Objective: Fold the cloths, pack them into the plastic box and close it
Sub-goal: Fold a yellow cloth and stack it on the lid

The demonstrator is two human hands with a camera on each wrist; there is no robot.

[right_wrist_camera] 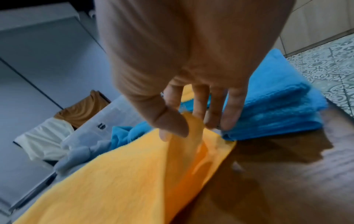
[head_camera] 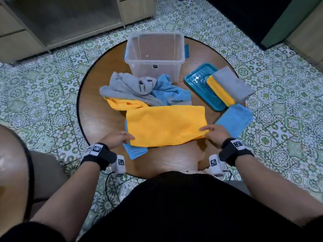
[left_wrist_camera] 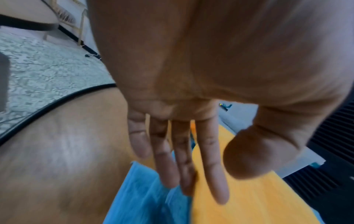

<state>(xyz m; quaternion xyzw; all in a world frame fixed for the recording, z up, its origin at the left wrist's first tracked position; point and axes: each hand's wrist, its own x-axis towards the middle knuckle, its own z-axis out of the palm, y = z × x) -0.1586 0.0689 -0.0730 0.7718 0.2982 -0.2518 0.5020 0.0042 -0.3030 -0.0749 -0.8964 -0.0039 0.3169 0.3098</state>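
Note:
A yellow cloth [head_camera: 166,124], folded in half, lies across the near middle of the round wooden table [head_camera: 101,119]. My right hand [head_camera: 211,131] pinches its near right corner, thumb on top and fingers beneath [right_wrist_camera: 184,124], and lifts that corner a little. My left hand [head_camera: 120,138] is at the near left corner with straight fingers [left_wrist_camera: 210,166] touching the cloth's edge. A blue cloth [head_camera: 134,151] lies partly under the yellow one. The clear plastic box [head_camera: 153,67] stands open at the back. Its teal lid [head_camera: 195,81] lies to the right.
Crumpled grey [head_camera: 125,88], blue [head_camera: 167,91] and yellow [head_camera: 122,103] cloths are piled before the box. Folded yellow [head_camera: 220,91] and grey [head_camera: 232,84] cloths rest on the lid. A folded blue cloth [head_camera: 234,119] overhangs the right table edge. Cabinets stand behind on the tiled floor.

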